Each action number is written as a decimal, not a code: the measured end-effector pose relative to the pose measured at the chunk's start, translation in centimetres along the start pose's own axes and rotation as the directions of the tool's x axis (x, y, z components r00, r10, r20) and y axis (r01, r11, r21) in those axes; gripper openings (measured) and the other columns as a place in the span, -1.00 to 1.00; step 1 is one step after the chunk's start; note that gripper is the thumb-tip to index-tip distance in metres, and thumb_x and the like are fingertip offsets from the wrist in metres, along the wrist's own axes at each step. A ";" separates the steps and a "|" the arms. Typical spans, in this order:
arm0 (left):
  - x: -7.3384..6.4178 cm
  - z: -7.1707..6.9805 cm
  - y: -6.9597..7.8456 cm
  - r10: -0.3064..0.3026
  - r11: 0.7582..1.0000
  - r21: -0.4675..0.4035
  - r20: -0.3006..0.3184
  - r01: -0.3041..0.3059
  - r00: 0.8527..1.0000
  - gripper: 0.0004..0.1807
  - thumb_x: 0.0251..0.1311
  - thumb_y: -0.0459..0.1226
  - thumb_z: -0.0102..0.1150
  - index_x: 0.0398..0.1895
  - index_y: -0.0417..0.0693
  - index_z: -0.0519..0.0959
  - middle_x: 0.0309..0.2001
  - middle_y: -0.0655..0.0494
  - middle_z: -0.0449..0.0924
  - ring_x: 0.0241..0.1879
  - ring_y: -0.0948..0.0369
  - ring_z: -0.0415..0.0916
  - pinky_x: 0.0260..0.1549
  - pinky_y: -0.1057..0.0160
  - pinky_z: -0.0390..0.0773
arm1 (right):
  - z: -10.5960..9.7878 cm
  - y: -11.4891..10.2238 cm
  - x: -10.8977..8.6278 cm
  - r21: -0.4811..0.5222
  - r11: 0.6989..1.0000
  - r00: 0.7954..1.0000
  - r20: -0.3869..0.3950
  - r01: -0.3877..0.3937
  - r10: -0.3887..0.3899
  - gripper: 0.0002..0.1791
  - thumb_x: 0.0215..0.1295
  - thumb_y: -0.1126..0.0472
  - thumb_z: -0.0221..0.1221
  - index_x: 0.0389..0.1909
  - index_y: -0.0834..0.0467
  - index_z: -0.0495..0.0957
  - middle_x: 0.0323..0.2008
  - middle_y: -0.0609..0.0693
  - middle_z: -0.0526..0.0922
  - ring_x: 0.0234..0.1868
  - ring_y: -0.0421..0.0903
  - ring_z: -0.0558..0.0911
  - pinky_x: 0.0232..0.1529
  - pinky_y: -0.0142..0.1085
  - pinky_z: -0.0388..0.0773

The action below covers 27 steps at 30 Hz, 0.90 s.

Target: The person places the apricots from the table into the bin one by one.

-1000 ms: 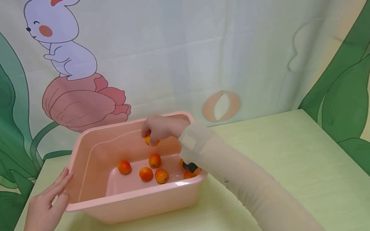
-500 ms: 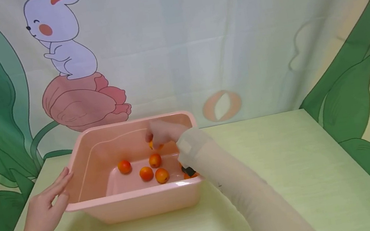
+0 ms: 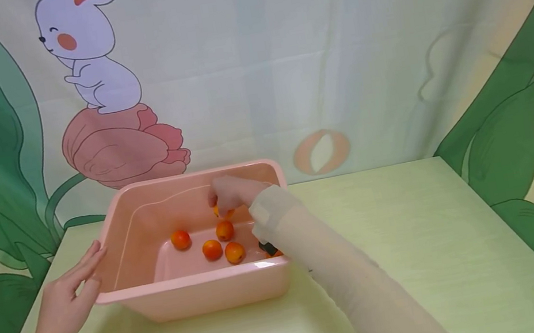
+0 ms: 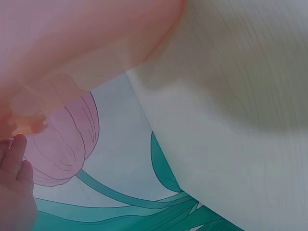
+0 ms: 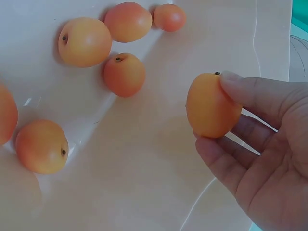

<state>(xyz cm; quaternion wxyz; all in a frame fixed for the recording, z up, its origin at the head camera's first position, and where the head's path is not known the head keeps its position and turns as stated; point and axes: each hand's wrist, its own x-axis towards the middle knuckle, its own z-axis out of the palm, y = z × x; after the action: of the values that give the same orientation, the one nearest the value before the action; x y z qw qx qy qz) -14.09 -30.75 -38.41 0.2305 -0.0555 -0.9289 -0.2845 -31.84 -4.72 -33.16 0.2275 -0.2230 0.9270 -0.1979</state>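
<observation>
My right hand [image 3: 230, 191] is inside the pink plastic basin [image 3: 198, 295], near its back wall. In the right wrist view its thumb and fingers pinch an orange-yellow apricot [image 5: 211, 107] with a short dark stem, held above the basin's bottom. Several more apricots, blushed red, lie on that bottom, among them one apricot [image 3: 181, 239] at the left and another apricot [image 3: 234, 252] nearer the front. My left hand [image 3: 64, 303] touches the basin's left rim from outside, fingers extended. Its fingertips [image 4: 19, 142] show at the basin wall in the left wrist view.
The basin stands on a pale green table [image 3: 416, 247] toward its left side. Behind it hangs a cloth backdrop [image 3: 251, 64] printed with a rabbit, flowers and leaves. My right sleeve [image 3: 334, 260] crosses the basin's right front corner and hides fruit there.
My right hand has sunk a little deeper into the basin with the apricot, and its forearm has shifted slightly left. The left hand stays at the rim.
</observation>
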 end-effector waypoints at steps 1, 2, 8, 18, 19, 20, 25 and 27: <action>0.0 0.0 0.0 0.000 1.000 0.000 -0.001 0.000 1.000 -0.58 0.16 -0.32 -0.11 0.13 0.07 0.42 0.13 0.72 0.15 -0.04 0.87 0.01 -0.26 0.85 0.07 | 0.0 -0.1 -0.1 0.007 1.000 1.000 -0.004 -0.005 0.005 -0.71 -0.02 0.33 0.25 -0.22 0.04 0.56 -0.31 -0.07 0.52 -0.24 -0.11 0.44 -0.23 -0.39 0.45; 0.0 0.0 0.0 -0.002 1.000 0.001 0.001 0.002 1.000 -0.58 0.17 -0.32 -0.11 0.13 0.08 0.41 0.13 0.71 0.15 -0.04 0.87 0.01 -0.26 0.85 0.07 | 0.1 -0.2 -0.3 0.012 1.000 1.000 -0.007 -0.004 0.004 -0.72 -0.02 0.33 0.25 -0.23 0.03 0.56 -0.32 -0.08 0.52 -0.24 -0.11 0.44 -0.22 -0.39 0.45; 0.0 0.0 -0.1 -0.015 1.000 0.009 0.021 0.015 1.000 -0.57 0.19 -0.30 -0.11 0.16 0.10 0.38 0.15 0.69 0.13 -0.03 0.86 -0.01 -0.26 0.85 0.06 | 0.7 -0.5 -1.4 0.229 0.967 0.993 0.035 -0.114 0.109 -0.78 0.02 0.33 0.19 -0.32 -0.03 0.50 -0.30 -0.07 0.46 -0.15 -0.07 0.41 -0.19 -0.25 0.39; 0.0 -0.1 -0.1 -0.034 0.999 0.026 0.043 0.033 0.998 -0.57 0.20 -0.27 -0.12 0.17 0.12 0.36 0.17 0.65 0.12 0.00 0.81 -0.02 -0.25 0.83 0.07 | 1.6 0.6 -0.9 0.386 0.895 0.974 0.065 -0.226 0.218 -0.69 -0.15 0.37 0.25 -0.36 -0.02 0.49 -0.30 -0.04 0.46 -0.11 0.00 0.41 -0.21 -0.10 0.36; 0.0 -0.1 -0.1 -0.035 0.999 0.027 0.043 0.034 0.998 -0.57 0.20 -0.27 -0.12 0.17 0.12 0.37 0.17 0.64 0.13 0.00 0.81 -0.02 -0.25 0.83 0.07 | 1.7 0.6 -1.0 0.424 0.867 0.964 0.083 -0.263 0.252 -0.69 -0.16 0.36 0.24 -0.37 -0.03 0.49 -0.28 -0.04 0.47 -0.10 0.01 0.40 -0.24 -0.08 0.36; 0.0 -0.1 0.0 -0.034 0.999 0.027 0.042 0.033 0.999 -0.57 0.20 -0.27 -0.12 0.17 0.12 0.37 0.17 0.63 0.13 0.00 0.81 -0.02 -0.24 0.83 0.06 | 1.8 0.7 -1.0 0.466 0.831 0.951 0.104 -0.304 0.290 -0.69 -0.17 0.35 0.23 -0.37 -0.04 0.49 -0.26 -0.05 0.46 -0.10 0.03 0.39 -0.28 -0.04 0.38; 0.0 -0.2 0.0 -0.033 0.999 0.026 0.034 0.032 0.999 -0.58 0.20 -0.27 -0.13 0.16 0.10 0.37 0.19 0.54 0.17 -0.02 0.84 -0.03 -0.24 0.84 0.06 | 2.2 1.1 -0.8 0.600 0.662 0.886 0.203 -0.450 0.418 -0.66 -0.17 0.37 0.10 -0.33 -0.07 0.45 -0.15 -0.02 0.36 -0.06 0.10 0.34 -0.50 0.14 0.41; 0.0 -0.2 0.0 -0.038 0.999 0.030 0.037 0.037 0.999 -0.58 0.20 -0.26 -0.13 0.17 0.11 0.37 0.20 0.51 0.18 -0.02 0.85 -0.03 -0.24 0.83 0.07 | 2.2 1.2 -0.6 0.600 0.652 0.877 0.206 -0.464 0.434 -0.62 -0.17 0.38 0.09 -0.28 -0.07 0.44 -0.13 -0.01 0.33 -0.03 0.13 0.33 -0.55 0.15 0.40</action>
<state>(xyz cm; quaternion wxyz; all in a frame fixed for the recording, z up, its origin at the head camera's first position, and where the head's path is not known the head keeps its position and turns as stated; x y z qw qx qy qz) -13.97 -30.84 -38.26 0.2085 -0.0398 -0.9379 -0.2743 -30.61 -3.99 -35.36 0.3511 0.0987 0.8258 -0.4302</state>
